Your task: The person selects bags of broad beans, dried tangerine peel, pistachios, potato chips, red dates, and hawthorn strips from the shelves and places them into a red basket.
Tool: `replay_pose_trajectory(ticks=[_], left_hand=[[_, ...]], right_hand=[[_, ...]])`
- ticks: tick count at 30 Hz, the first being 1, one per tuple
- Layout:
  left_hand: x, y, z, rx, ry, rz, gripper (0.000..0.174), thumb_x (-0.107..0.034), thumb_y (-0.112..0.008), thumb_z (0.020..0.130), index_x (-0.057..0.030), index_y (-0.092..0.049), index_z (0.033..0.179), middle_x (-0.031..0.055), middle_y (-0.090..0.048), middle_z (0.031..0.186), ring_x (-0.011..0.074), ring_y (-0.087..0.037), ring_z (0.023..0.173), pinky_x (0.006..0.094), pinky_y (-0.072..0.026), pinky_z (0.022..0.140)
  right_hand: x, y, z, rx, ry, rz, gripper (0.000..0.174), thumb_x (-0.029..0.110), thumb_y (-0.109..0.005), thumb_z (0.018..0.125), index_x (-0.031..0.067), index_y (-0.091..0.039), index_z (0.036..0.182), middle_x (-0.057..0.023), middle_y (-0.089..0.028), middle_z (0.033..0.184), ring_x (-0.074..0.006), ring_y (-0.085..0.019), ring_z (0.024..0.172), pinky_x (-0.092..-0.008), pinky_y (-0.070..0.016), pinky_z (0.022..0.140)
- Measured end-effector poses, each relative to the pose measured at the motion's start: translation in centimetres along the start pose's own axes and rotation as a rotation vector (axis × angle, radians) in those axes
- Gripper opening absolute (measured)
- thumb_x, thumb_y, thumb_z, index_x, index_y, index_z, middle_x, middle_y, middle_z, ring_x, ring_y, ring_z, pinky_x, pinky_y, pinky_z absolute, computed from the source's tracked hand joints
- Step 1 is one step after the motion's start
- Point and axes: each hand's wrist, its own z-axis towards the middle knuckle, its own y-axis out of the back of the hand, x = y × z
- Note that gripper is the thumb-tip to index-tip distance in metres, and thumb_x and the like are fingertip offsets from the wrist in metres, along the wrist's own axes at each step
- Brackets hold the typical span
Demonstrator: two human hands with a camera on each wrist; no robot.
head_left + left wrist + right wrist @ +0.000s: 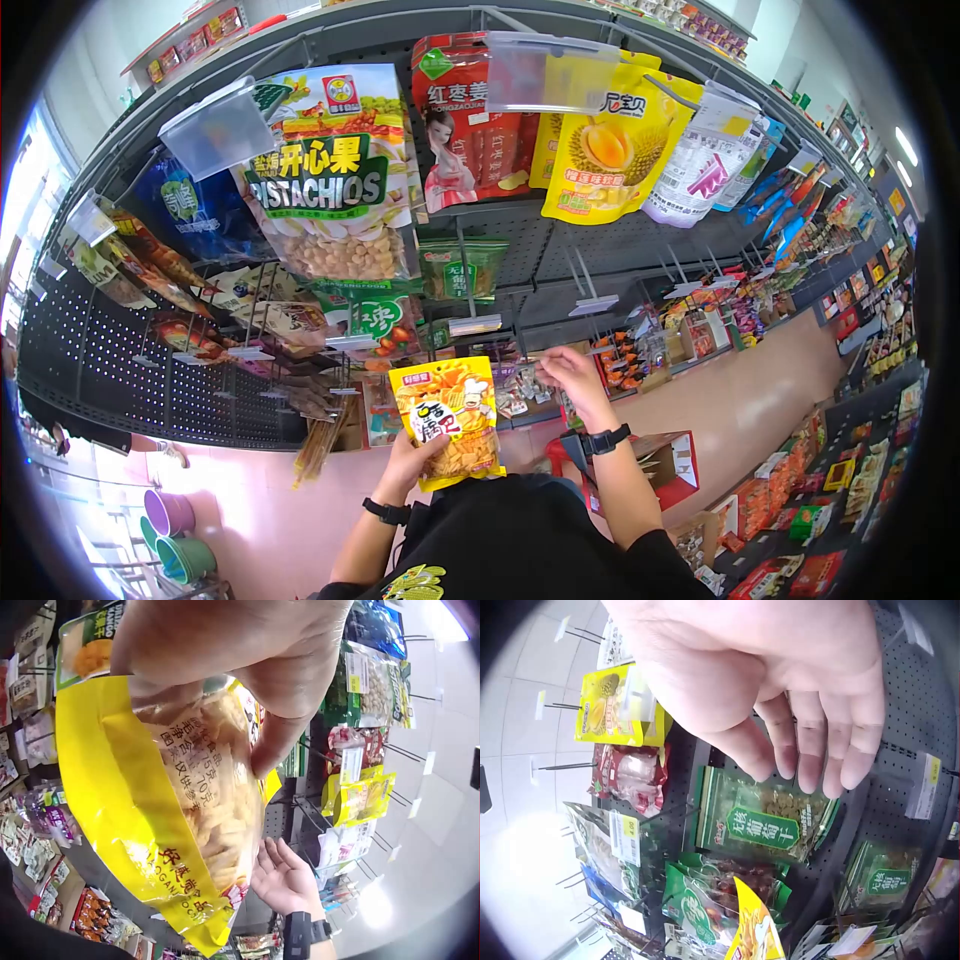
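My left hand (410, 464) grips a yellow snack bag (450, 425) by its lower left side, thumb on the front. The bag stands upright before my chest in the head view. In the left wrist view its back, with a clear window (225, 802) full of pale yellow pieces, faces the camera. My right hand (580, 382) is raised to the right of the bag, apart from it and holding nothing. Its fingers are loosely bent in the right wrist view, where they overlap the top of a green-labelled raisin bag (761, 817) on the rack.
A dark pegboard rack (570, 245) spans the front, with hooks jutting outward. From it hang a pistachio bag (340, 180), a red bag (470, 130) and a yellow durian bag (615, 150). A red box (680, 470) lies low to the right; purple (168, 511) and green buckets (186, 560) stand at left.
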Motion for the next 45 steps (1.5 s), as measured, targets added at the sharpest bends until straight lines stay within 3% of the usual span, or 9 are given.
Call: replay_pose_trajectory(ticks=[5, 7, 11, 13, 18, 26, 30, 40, 45], left_hand=[[1.3, 2.5, -1.5, -0.091, -0.029, -0.154, 0.03, -0.006, -0.077, 0.088, -0.0005, -0.064, 0.113, 0.0041, -0.072, 0.103, 0.0113, -0.068, 0.087, 0.0268, -0.0552, 0.077], [0.1, 1.9, -2.5, -0.124, -0.056, -0.131, 0.029, -0.007, -0.078, 0.087, -0.0006, -0.064, 0.113, 0.0037, -0.072, 0.101, 0.0109, -0.068, 0.086, 0.0265, -0.055, 0.077], [-1.1, 2.3, -3.9, -0.125, -0.072, -0.014, 0.031, -0.009, -0.078, 0.087, -0.0009, -0.064, 0.114, 0.0017, -0.071, 0.102, 0.0094, -0.066, 0.086, 0.0263, -0.0542, 0.077], [-1.0, 2.6, -4.3, -0.128, -0.096, -0.011, 0.032, -0.009, -0.078, 0.087, 0.0003, -0.064, 0.114, 0.0033, -0.072, 0.103, 0.011, -0.068, 0.089, 0.0279, -0.0554, 0.08], [-1.0, 3.2, -4.9, -0.174, -0.146, -0.035, 0.03, -0.009, -0.08, 0.086, 0.0024, -0.066, 0.11, 0.0052, -0.073, 0.1, 0.0125, -0.069, 0.086, 0.0293, -0.0569, 0.078], [-0.2, 4.4, -4.7, -0.18, -0.122, -0.009, 0.033, -0.011, -0.08, 0.086, 0.0026, -0.065, 0.112, 0.0065, -0.072, 0.103, 0.013, -0.069, 0.089, 0.0296, -0.0572, 0.08], [-1.2, 4.4, -4.7, -0.185, -0.122, 0.007, 0.034, -0.012, -0.08, 0.087, 0.0029, -0.065, 0.112, 0.0066, -0.072, 0.103, 0.0131, -0.069, 0.089, 0.0295, -0.0571, 0.08], [-1.2, 4.3, -3.8, -0.174, -0.137, 0.048, 0.034, -0.012, -0.079, 0.087, 0.0029, -0.064, 0.113, 0.0066, -0.072, 0.103, 0.0135, -0.069, 0.09, 0.03, -0.057, 0.08], [-0.5, 4.5, -3.2, -0.194, -0.132, 0.08, 0.035, -0.011, -0.078, 0.088, 0.0023, -0.063, 0.116, 0.0066, -0.072, 0.107, 0.0142, -0.069, 0.093, 0.0305, -0.0563, 0.083]], right_hand=[[0.2, -2.5, 5.8, 0.019, 0.026, -0.135, 0.035, 0.015, -0.071, 0.093, 0.0046, -0.061, 0.125, -0.0094, -0.067, 0.116, -0.0147, -0.065, 0.103, -0.0274, -0.0535, 0.085], [0.6, -4.2, 8.4, -0.047, 0.24, -0.169, 0.053, 0.017, -0.075, 0.09, 0.0042, -0.053, 0.137, -0.0126, -0.061, 0.128, -0.0199, -0.063, 0.111, -0.0321, -0.0526, 0.091], [2.6, -7.2, 12.1, -0.12, 0.212, -0.227, 0.067, 0.018, -0.078, 0.088, 0.0045, -0.046, 0.144, -0.0149, -0.055, 0.138, -0.0247, -0.058, 0.12, -0.0359, -0.0484, 0.1], [3.5, -8.3, 14.4, -0.129, 0.342, -0.188, 0.072, 0.02, -0.08, 0.086, 0.0052, -0.043, 0.146, -0.0162, -0.053, 0.139, -0.0264, -0.055, 0.124, -0.0364, -0.044, 0.105], [2.3, -8.5, 16.8, 0.028, 0.366, -0.105, 0.057, 0.014, -0.076, 0.09, 0.0034, -0.048, 0.139, -0.0108, -0.061, 0.13, -0.0191, -0.057, 0.12, -0.0315, -0.0419, 0.104], [2.2, -10.4, 13.8, -0.126, 0.448, -0.07, 0.028, 0.008, -0.071, 0.094, 0.0011, -0.061, 0.12, -0.0047, -0.07, 0.11, -0.012, -0.065, 0.097, -0.0258, -0.0497, 0.087], [2.7, -9.6, 11.3, -0.14, 0.474, -0.027, 0.019, 0.009, -0.069, 0.096, 0.0005, -0.064, 0.112, -0.0014, -0.069, 0.101, -0.0073, -0.062, 0.089, -0.0228, -0.0481, 0.078], [5.4, -8.4, 4.6, -0.179, 0.442, -0.266, 0.018, 0.017, -0.066, 0.098, 0.0002, -0.067, 0.106, 0.0004, -0.068, 0.094, -0.0065, -0.058, 0.083, -0.024, -0.0467, 0.076], [5.5, -8.7, 2.5, -0.121, 0.39, -0.103, 0.02, 0.018, -0.065, 0.099, -0.0001, -0.066, 0.107, 0.0008, -0.068, 0.097, -0.0063, -0.058, 0.086, -0.0239, -0.0462, 0.079]])
